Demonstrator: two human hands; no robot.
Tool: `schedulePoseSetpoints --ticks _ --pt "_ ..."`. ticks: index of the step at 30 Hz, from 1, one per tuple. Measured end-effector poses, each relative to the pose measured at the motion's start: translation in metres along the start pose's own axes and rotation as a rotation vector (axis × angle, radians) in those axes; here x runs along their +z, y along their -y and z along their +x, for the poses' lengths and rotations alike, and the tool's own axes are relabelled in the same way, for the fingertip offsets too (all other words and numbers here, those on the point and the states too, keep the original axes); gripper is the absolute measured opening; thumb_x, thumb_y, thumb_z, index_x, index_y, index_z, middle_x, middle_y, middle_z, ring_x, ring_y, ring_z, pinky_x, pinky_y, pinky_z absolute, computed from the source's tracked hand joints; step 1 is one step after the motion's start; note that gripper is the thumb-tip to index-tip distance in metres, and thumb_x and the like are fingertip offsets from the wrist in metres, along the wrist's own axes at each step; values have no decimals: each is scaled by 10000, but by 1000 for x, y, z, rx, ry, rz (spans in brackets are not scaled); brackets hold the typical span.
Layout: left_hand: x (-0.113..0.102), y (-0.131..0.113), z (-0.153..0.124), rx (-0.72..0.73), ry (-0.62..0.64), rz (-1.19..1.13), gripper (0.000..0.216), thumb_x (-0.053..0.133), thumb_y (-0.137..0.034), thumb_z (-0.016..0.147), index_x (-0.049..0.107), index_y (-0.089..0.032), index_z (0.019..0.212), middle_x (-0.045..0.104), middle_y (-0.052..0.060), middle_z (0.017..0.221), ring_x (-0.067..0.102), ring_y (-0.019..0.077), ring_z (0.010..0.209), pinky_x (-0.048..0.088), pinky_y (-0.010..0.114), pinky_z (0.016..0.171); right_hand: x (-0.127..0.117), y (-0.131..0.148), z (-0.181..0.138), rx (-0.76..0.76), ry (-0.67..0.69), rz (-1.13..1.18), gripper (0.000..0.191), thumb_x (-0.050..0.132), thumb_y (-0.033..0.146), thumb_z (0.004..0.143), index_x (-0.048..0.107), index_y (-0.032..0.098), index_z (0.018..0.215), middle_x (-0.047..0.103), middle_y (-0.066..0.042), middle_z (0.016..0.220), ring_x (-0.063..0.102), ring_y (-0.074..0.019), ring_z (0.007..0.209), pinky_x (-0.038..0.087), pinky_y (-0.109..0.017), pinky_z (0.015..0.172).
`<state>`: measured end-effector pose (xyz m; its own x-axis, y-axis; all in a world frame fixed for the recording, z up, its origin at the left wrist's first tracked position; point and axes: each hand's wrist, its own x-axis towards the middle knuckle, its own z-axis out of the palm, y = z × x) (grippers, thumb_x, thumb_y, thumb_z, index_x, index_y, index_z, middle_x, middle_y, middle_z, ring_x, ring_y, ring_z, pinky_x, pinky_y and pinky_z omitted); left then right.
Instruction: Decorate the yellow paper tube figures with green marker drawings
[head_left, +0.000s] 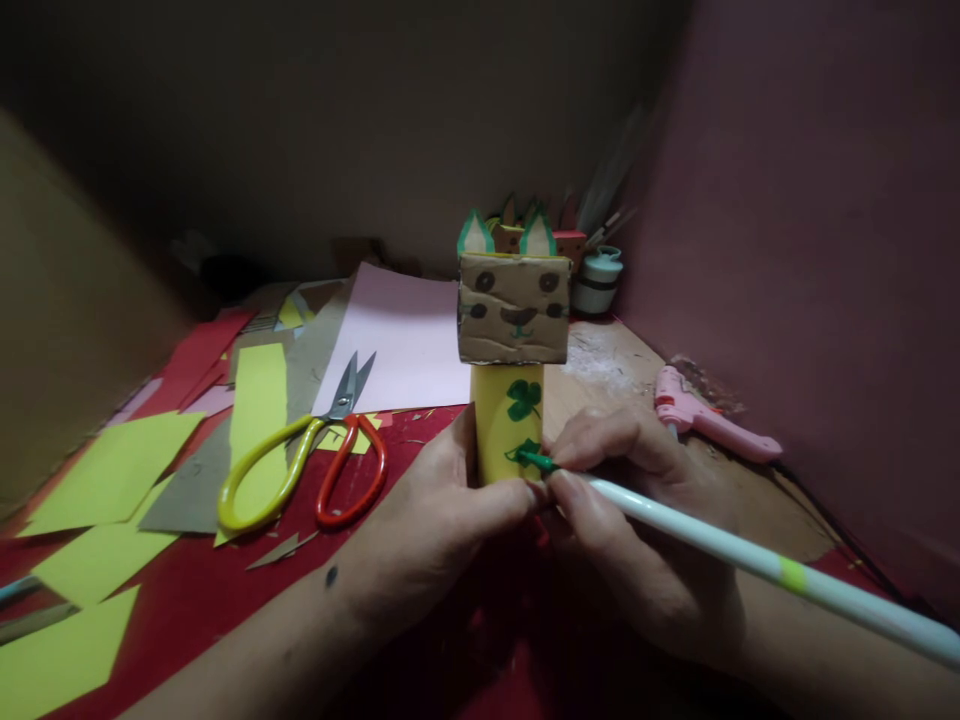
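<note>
A cardboard animal figure (514, 310) stands upright before me, with a drawn face, green-edged pointed ears and a yellow paper body. My left hand (465, 500) grips the lower body, thumb across its front. Between the fingers of my right hand (637, 520) is a white marker pen (697, 540) with a green tip. That tip touches the yellow surface at a partly coloured green shape. Above this shape is a filled green clover-like drawing (523, 400). The bottom of the figure is hidden behind my hands.
Scissors (345, 410) with yellow and red handles lie spread to the left, near yellow paper pieces (112, 470) and a pale pink sheet (405, 340). A pink glue gun (712, 425) rests at right. Behind the figure stands a light blue jar (598, 280).
</note>
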<state>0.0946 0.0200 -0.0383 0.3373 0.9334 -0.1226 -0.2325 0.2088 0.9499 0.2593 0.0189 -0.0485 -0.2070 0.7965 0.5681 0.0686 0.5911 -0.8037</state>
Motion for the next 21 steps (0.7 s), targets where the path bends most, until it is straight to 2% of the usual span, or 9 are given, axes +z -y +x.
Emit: schedulePoseSetpoints --ticks 2,7,14,21 --pt "-1 0 1 -2 -5 -2 334 792 -207 815 694 -210 1134 736 60 1060 682 275 1033 538 351 858 0 1 0 -5 7 -16 181 616 99 894 568 272 918 480 73 614 527 -125 555 383 -229 447" --pt "-1 2 1 6 -1 -26 343 784 -172 813 690 -224 1139 740 48 1072 686 270 1065 532 344 890 1 3 2 -26 10 -32 158 606 106 877 563 258 889 592 32 739 564 -128 616 428 -238 479" --pt "2 -1 -1 -3 14 -35 347 767 -180 829 683 -204 1165 753 60 1081 697 275 1052 548 344 865 1 2 3 -15 -25 -23 184 614 93 876 565 270 892 508 71 620 506 -115 510 400 -233 439" --pt "2 1 1 28 18 -17 312 754 -152 829 700 -214 1130 756 48 1081 692 263 1067 542 324 880 1 3 4 -39 6 -50 163 606 103 873 566 261 886 576 39 692 570 -135 597 445 -247 476"
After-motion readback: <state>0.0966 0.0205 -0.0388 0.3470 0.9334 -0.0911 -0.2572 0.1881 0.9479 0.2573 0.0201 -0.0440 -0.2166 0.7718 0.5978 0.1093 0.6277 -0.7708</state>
